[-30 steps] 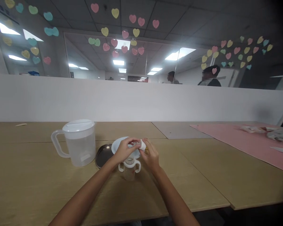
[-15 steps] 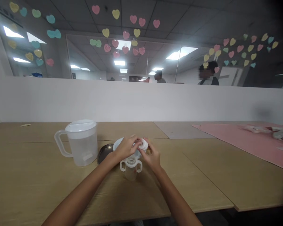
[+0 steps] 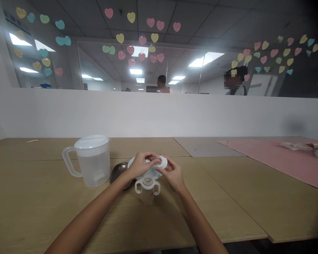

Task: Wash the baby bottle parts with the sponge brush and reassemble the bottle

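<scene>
Above the table, my right hand [image 3: 173, 173] grips the white screw collar [image 3: 163, 162] of a baby bottle by its edge. My left hand [image 3: 142, 164] pinches a clear, soft-looking piece at the collar's left side, probably the teat [image 3: 155, 161]; fingers partly cover it. Just below both hands stands an upright baby bottle [image 3: 147, 194] with two white side handles and an uncovered threaded neck. A pale bluish-white bowl or dish [image 3: 155, 174] lies behind the bottle, partly hidden by my hands. Left of it rests a dark metal dish [image 3: 118, 173], partly behind my left forearm.
A lidded translucent pitcher [image 3: 93, 162] with a handle stands at left on the wooden table [image 3: 55, 204]. A pink mat [image 3: 286, 158] with plastic-wrapped items covers the right side. Behind the low white wall [image 3: 148, 113] is glass with heart stickers; two people show beyond it.
My hands and the collar have shifted slightly right, and the collar's open ring faces me a bit more. Beyond the glass, one person has moved left. The bottle has stayed put.
</scene>
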